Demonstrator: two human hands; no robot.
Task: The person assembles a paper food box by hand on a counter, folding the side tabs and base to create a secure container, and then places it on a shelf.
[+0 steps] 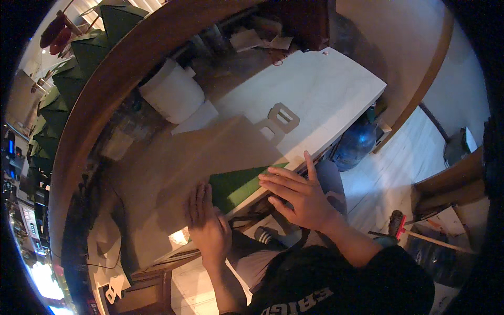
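Note:
A green cloth napkin (233, 188), folded to a triangle, lies along the near edge of the tabletop (325, 94). My right hand (299, 197) rests flat over its right-hand point, with the fingers stretched out and the thumb apart. At the napkin's left end my left hand (209, 223) touches or nearly touches its edge, fingers straight and side by side, with nothing held in it. Part of the napkin's right tip is hidden under my right fingers. Beyond it on the table lies a flat tan piece with slots (284, 117).
A large white paper roll (173, 92) stands at the back left. Several green folded triangular napkins (94, 52) line the far side of a curved wooden ledge (105, 68). A blue water jug (354, 144) stands right of the table; a brush (397, 224) is at lower right.

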